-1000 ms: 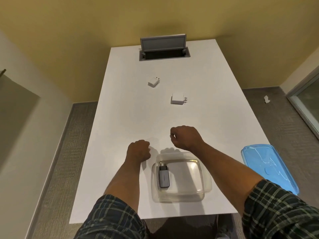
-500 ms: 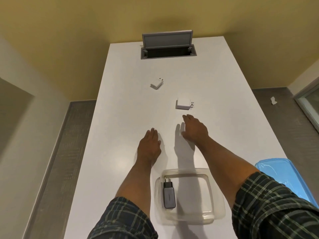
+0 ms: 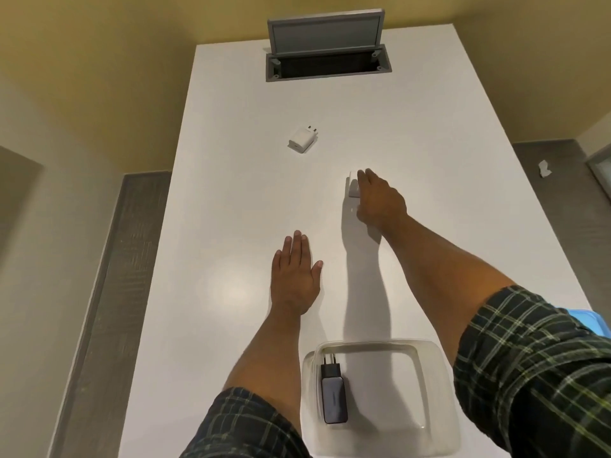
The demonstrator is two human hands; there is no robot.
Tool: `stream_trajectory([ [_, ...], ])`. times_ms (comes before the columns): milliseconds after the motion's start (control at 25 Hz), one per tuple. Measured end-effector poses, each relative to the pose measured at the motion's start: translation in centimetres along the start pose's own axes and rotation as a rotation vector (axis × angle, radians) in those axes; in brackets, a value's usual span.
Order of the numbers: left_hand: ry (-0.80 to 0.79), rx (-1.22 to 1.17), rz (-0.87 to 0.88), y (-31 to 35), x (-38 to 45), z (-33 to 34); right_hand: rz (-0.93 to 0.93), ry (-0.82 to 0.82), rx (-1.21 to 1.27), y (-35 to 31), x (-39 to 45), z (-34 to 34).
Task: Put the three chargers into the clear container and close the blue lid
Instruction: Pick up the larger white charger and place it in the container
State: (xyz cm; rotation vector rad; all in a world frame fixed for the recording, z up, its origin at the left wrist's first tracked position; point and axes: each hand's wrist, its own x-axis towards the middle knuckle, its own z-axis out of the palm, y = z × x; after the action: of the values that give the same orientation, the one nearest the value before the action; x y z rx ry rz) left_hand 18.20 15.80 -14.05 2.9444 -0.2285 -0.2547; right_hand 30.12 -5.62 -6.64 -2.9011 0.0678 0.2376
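A clear container [image 3: 441,375] stands at the table's near edge with a dark grey charger [image 3: 334,399] lying along its left side. My right hand [image 3: 380,201] is stretched forward with its fingers laid over a white charger [image 3: 353,186]; only that charger's left edge shows. A smaller white charger [image 3: 303,141] lies farther back and to the left, prongs pointing away. My left hand [image 3: 296,276] rests flat on the table, fingers straight, holding nothing. Only a sliver of the blue lid [image 3: 591,320] shows at the right behind my sleeve.
The white table [image 3: 231,200] has an open grey cable hatch [image 3: 327,61] with a raised flap at its far end. A scrap of white paper [image 3: 544,168] lies on the carpet to the right. Yellow walls close in behind and to the left.
My right hand has reached forward from the container onto the nearer white charger. My left hand has uncurled from a fist and slid forward flat on the table. The view has moved forward.
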Motion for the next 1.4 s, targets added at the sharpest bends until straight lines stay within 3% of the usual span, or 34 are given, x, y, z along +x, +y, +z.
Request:
stream_trajectory([
  [240, 0.151, -0.049, -0.042, 0.1, 0.8, 0.8, 0.015, -0.1, -0.147, -0.3, 1.8, 1.0],
  [640, 0.166, -0.103, -0.052, 0.1, 1.1, 0.8, 0.099, 0.066, -0.154, -0.4, 2.3, 2.5],
  [840, 0.177, -0.102, -0.058, 0.0, 1.0, 1.0, 0.306, 0.061, 0.185, -1.0, 1.1, 2.2],
  [1000, 0.171, -0.078, -0.053, 0.0, 1.0, 0.9, 0.177, 0.064, 0.278, -0.5, -1.5, 2.5],
  [1240, -0.026, -0.055, -0.058, 0.3, 0.9, -0.5, 0.282, 0.015, 1.088, 0.2, -6.5, 1.4],
  [1400, -0.116, -0.018, -0.035, -0.3, -1.8, -1.5, 0.236, 0.008, 1.414, 0.3, -10.3, 1.0],
])
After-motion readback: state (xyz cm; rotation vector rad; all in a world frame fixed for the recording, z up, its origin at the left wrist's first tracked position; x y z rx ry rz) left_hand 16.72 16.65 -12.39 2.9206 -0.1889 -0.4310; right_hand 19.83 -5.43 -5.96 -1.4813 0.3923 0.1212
